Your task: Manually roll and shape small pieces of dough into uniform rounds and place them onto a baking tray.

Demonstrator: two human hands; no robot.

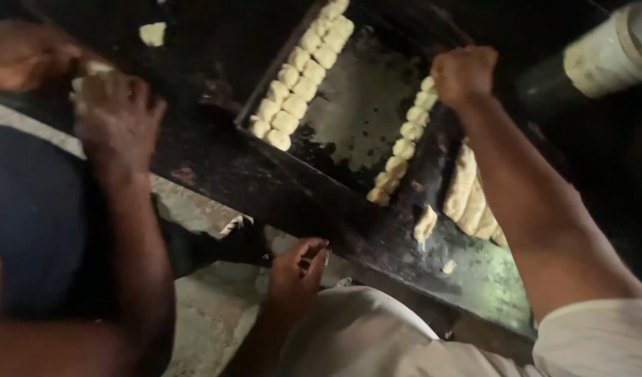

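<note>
Head view: right hand (464, 73) fisted at the far end of a single row of pale dough pieces (402, 143); whether it holds one, can't tell. That row runs along the right edge of the dark, greasy metal baking tray (349, 105). A double row of dough pieces (300, 77) already fills the tray's left edge; middle bare, so roughly part-filled. Larger pale dough logs (471, 199) wait on the dark worktop (474, 272), right of the tray. Left hand (296, 272) is loosely curled near the worktop's near edge, apparently empty. Another person's hands (108, 105) work dough at far left.
</note>
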